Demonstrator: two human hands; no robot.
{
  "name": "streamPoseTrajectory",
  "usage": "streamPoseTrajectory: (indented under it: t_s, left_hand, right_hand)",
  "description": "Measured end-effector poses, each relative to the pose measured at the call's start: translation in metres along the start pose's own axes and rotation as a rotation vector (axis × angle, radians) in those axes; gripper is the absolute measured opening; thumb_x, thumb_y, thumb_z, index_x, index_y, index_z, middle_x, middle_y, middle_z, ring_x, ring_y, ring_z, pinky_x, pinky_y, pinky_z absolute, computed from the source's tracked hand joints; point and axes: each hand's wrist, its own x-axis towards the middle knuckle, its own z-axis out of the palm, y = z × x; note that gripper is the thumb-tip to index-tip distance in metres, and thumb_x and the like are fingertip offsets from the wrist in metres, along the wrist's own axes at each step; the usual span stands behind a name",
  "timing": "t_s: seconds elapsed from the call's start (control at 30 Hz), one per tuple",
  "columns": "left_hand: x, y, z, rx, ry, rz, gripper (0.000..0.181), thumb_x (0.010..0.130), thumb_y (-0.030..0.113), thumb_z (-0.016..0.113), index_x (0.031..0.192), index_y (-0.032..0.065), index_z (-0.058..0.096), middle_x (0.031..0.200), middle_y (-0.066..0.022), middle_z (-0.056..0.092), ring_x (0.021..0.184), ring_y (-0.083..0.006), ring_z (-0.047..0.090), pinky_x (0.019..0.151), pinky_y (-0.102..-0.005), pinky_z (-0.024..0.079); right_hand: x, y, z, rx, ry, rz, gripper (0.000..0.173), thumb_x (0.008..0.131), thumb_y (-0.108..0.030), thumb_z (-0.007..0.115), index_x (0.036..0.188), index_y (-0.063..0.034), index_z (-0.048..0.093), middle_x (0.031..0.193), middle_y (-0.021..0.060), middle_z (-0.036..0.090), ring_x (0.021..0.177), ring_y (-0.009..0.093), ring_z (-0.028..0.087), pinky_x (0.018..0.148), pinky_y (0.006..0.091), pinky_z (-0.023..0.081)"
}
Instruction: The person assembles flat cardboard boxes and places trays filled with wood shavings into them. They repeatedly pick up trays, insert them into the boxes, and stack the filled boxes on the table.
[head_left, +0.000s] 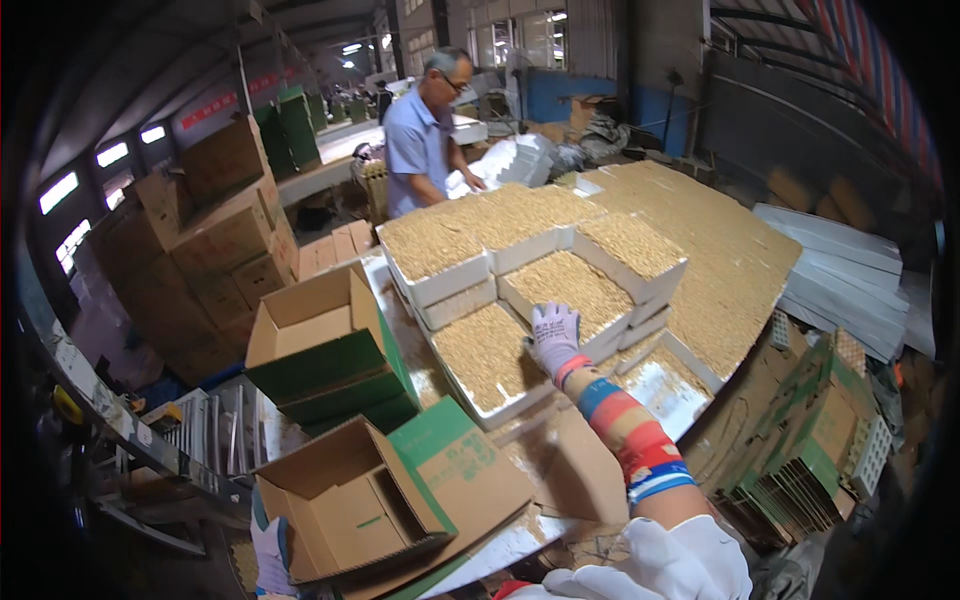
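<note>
My left hand (271, 553), in a light glove with bluish fingertips, grips the left side of an open cardboard box (352, 502) with nothing inside. My right hand (556, 334), gloved, with a striped sleeve, reaches forward to where two white foam trays meet. Its palm faces down, and its fingertips lie at the near edge of the raised middle tray (566, 289). Left of that hand sits the lower tray (484, 356). Both trays hold tan, grain-like loose material. Whether the right fingers pinch a tray wall is hidden.
A second open box (322, 330), green outside, stands beyond the first. More filled trays (435, 244) are stacked behind. A broad heap of tan material (690, 247) spreads right. Across the table a person (427, 135) handles white plastic. Flattened cartons (802, 457) stand at right.
</note>
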Motion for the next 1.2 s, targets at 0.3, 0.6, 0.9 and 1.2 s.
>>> streamPoseTrajectory:
  t_s: [0.3,0.6,0.9,1.2]
  left_hand:
    - [-0.019,0.027,0.016,-0.193,0.008,-0.102,0.077,0.073,0.004,0.058,0.146,0.0031,0.033,0.134,-0.0097,0.052,0.116,-0.0197,0.054,0.093,-0.0288,0.046]
    - [0.006,0.009,0.084,-0.189,0.07,-0.046,0.078,0.071,-0.001,0.055,0.146,0.0016,0.034,0.13,-0.0057,0.053,0.07,-0.0067,0.052,0.056,-0.0193,0.042]
    - [0.0,0.02,0.086,-0.262,0.073,-0.124,0.067,0.076,-0.005,0.056,0.141,0.0033,0.041,0.125,-0.0038,0.055,0.097,-0.0103,0.056,0.08,-0.0219,0.048]
    - [-0.019,0.043,0.081,-0.426,0.069,0.139,0.039,0.088,0.008,0.063,0.124,-0.0008,0.055,0.113,-0.0089,0.062,0.1,-0.0147,0.061,0.088,-0.0286,0.05]
  right_hand:
    - [-0.012,0.039,0.044,-0.014,-0.006,-0.342,0.029,0.083,-0.018,0.057,0.11,-0.0126,0.058,0.099,0.0093,0.058,0.096,0.025,0.057,0.081,0.0392,0.045]
    - [-0.064,0.066,0.024,-0.253,0.138,-0.467,0.081,0.065,-0.031,0.074,0.136,-0.0091,0.042,0.107,0.0101,0.051,0.102,0.027,0.05,0.084,0.0419,0.04]
    - [-0.151,-0.017,-0.214,0.203,0.225,-0.716,0.077,0.056,-0.027,0.079,0.124,-0.0042,0.051,0.105,0.0132,0.052,0.097,0.03,0.052,0.083,0.043,0.043]
    - [-0.209,-0.122,-0.251,0.653,0.187,-1.09,0.076,0.054,-0.026,0.082,0.122,-0.0052,0.055,0.101,0.0126,0.055,0.085,0.029,0.055,0.072,0.0411,0.045]
